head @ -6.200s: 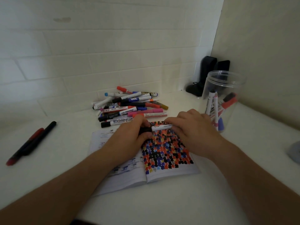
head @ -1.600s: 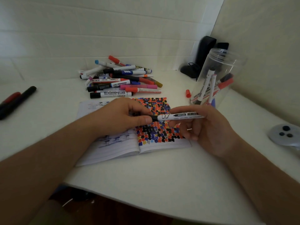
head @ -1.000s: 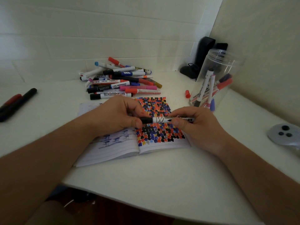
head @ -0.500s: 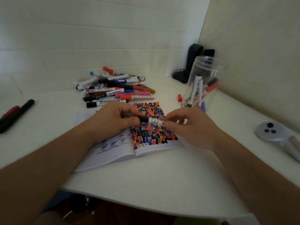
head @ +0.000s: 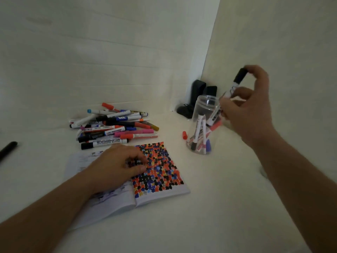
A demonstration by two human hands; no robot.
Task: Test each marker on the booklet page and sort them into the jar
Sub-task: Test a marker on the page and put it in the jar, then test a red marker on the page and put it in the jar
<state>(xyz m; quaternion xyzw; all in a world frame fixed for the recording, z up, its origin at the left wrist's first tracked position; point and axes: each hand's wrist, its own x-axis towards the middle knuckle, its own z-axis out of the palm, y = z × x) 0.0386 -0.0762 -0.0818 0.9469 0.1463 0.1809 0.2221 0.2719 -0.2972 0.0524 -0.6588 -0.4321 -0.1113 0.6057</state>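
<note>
The right hand (head: 249,110) is gripping a black-capped marker (head: 230,94) between thumb and fingers, holding it tilted over the mouth of the jar (head: 204,106), cap end up and to the right, the white barrel slanting down toward the opening. Motion blur is softening the hand and the barrel, so whether the lower end is already inside the rim cannot be told.

The jar is a clear plastic cylinder with a round open top, standing upright on the right side of the table (head: 200,216), just right of the booklet. Inside it several slim markers (head: 199,132) are leaning against the wall, white barrels with black, red and purple ends. A small red cap (head: 184,134) is lying on the table just left of the jar's base.

The left hand (head: 116,168) is resting on the open booklet (head: 169,189), fingers curled loosely with the tips down on the paper, holding nothing that can be seen. The booklet is thin and soft-paged, lying flat; its right page is packed with small blotchy dabs of black, red, orange, blue and purple ink, its left page mostly hidden under the hand.

Beyond the booklet, a loose pile of markers (head: 113,127) is lying crosswise, smooth cylindrical barrels, mostly white, with caps in black, red, blue, pink and gold. At the far left edge a dark marker (head: 8,148) is lying alone. In the far corner, behind the jar, two dark upright blocks (head: 200,90) are standing against the pale wall. The table surface is matte and white.
</note>
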